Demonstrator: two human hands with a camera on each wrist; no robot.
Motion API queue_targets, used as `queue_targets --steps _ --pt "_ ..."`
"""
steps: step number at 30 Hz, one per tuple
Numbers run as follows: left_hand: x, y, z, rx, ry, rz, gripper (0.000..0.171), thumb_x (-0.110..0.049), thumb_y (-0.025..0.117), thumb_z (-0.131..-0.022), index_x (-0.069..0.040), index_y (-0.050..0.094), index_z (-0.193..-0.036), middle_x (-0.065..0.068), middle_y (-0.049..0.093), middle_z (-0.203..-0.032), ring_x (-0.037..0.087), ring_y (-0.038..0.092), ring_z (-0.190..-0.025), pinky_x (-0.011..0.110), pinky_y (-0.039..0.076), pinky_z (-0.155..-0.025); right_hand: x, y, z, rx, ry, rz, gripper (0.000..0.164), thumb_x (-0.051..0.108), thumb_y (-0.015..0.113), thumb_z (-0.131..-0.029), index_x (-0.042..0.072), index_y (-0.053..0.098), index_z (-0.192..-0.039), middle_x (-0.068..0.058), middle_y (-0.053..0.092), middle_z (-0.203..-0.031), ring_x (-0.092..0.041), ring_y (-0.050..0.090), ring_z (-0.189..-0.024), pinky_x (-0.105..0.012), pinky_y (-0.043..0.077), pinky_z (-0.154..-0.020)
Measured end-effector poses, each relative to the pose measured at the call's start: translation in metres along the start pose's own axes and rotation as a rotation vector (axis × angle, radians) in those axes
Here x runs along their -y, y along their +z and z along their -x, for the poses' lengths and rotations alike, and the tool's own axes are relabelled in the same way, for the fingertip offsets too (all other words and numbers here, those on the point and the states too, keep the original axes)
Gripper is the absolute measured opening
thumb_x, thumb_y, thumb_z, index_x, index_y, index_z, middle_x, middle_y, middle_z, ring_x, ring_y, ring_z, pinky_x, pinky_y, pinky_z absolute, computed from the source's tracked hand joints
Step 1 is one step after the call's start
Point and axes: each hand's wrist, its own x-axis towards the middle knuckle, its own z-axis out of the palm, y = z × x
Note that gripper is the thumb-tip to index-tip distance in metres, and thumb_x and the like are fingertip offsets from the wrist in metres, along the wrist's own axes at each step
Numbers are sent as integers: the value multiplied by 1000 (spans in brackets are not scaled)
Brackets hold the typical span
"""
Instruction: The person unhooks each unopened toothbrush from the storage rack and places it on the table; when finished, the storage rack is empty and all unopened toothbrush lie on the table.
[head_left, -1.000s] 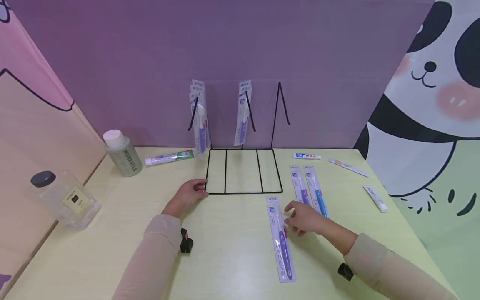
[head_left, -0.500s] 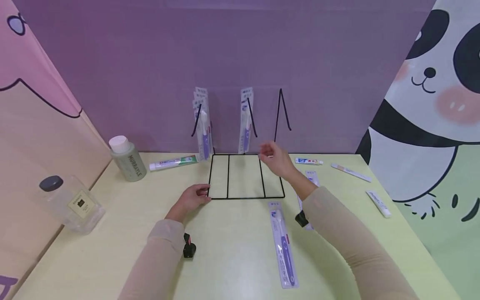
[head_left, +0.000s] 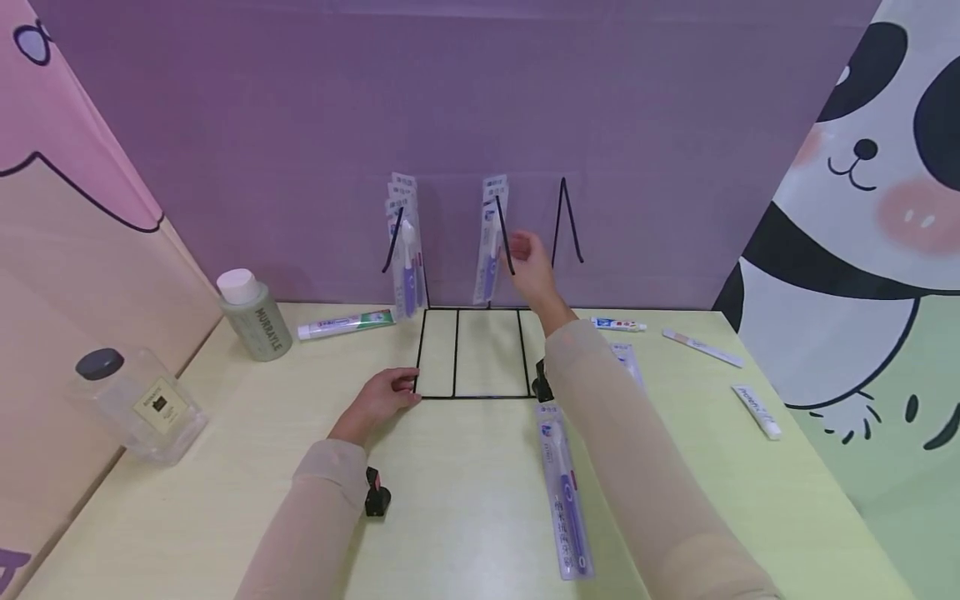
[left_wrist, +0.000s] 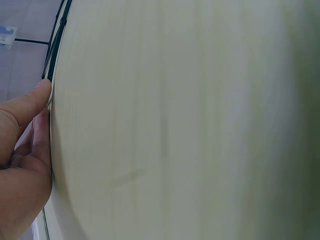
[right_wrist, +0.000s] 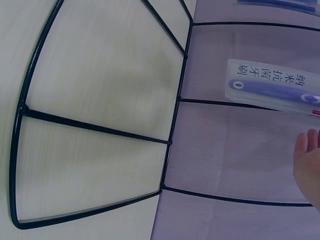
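A black wire display rack (head_left: 455, 358) stands on the table, its flat base toward me and its hooks against the purple backdrop. My left hand (head_left: 380, 397) pinches the front left part of the base; the left wrist view shows thumb and fingers at the wire. My right hand (head_left: 531, 271) is raised beside the middle hook, fingers loosely bent, close to the packaged toothbrush (head_left: 484, 279) hanging there. In the right wrist view that toothbrush (right_wrist: 270, 87) hangs just apart from my fingers (right_wrist: 301, 145). Several packaged toothbrushes (head_left: 405, 258) hang on the left hook. The right hook (head_left: 570, 221) is bare.
One packaged toothbrush (head_left: 564, 492) lies in front of the rack; another (head_left: 626, 358) is mostly behind my right sleeve. Toothpaste tubes (head_left: 345, 324) (head_left: 756, 412) lie left and right. At the left stand a grey-green bottle (head_left: 258, 321) and a clear bottle (head_left: 161, 417).
My right hand has moved from beside the toothbrushes on the table up and left to the middle hook. The left hand stays at the rack's base. The view shifted slightly.
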Motion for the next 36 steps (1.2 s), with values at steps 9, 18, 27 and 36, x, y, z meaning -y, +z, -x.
queue_targets --steps 9,18,27,36 --pt "-2 5 0 14 1 9 48 -5 65 -83 -2 50 -127 14 53 -117 25 47 -106 37 37 -90 7 4 0 -30 -23 72 33 9 59 -88 0 48 -119 -14 56 -104 -22 51 -96 -29 42 -81" --pt "-2 3 -2 5 -5 11 48 -5 66 -82 -3 50 -127 12 54 -114 24 48 -103 36 37 -89 4 -3 1 -71 -58 -80 27 6 58 -88 5 54 -115 -11 58 -100 -21 53 -87 -30 46 -74" --pt "-5 4 -3 13 -2 15 48 -6 66 -82 -2 50 -127 13 54 -114 24 48 -104 36 38 -89 6 -18 11 -52 -87 -292 28 -4 53 -88 2 50 -116 -14 56 -97 -18 53 -76 -27 47 -62" --pt "-8 3 0 28 6 6 48 -6 65 -83 -1 49 -128 15 52 -118 26 48 -106 37 38 -89 6 -37 65 91 214 -313 39 -1 51 -90 6 39 -126 -15 51 -101 -21 55 -76 -32 50 -63"
